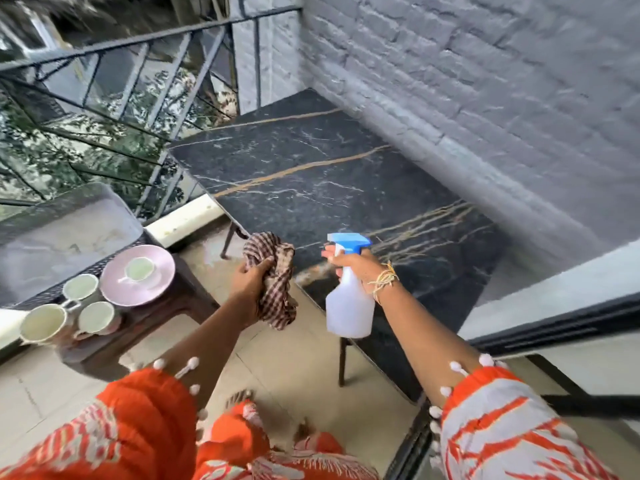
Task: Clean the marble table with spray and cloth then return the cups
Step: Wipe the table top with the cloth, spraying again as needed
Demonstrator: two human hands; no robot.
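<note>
The right hand (356, 268) held the spray bottle (349, 306) just below centre of the frame, its fingers curled round the neck under the blue trigger head (349, 243), with the nozzle turned toward the marble table (311, 174). The bottle looked like thin translucent plastic; I judged it light and a little yielding in the body, so the neck seemed the sound place to grip it. The left hand (251, 282) clutched the checked cloth (273, 282), bunched in the fingers with its loose end hanging down, left of the bottle and just off the table's near edge. The cloth was soft and limp and would take whatever shape the fingers gave it; a flatter fold would probably wipe better than a wad.

The table filled the middle of the frame, a dark, veined slab, likely hard and slick once wet. At lower left the cups (81, 306) and a pink saucer (138, 275) sat on a small side table (166, 306), well apart from the marble. They looked ceramic, hence breakable, and best lifted by the handle or body.
</note>
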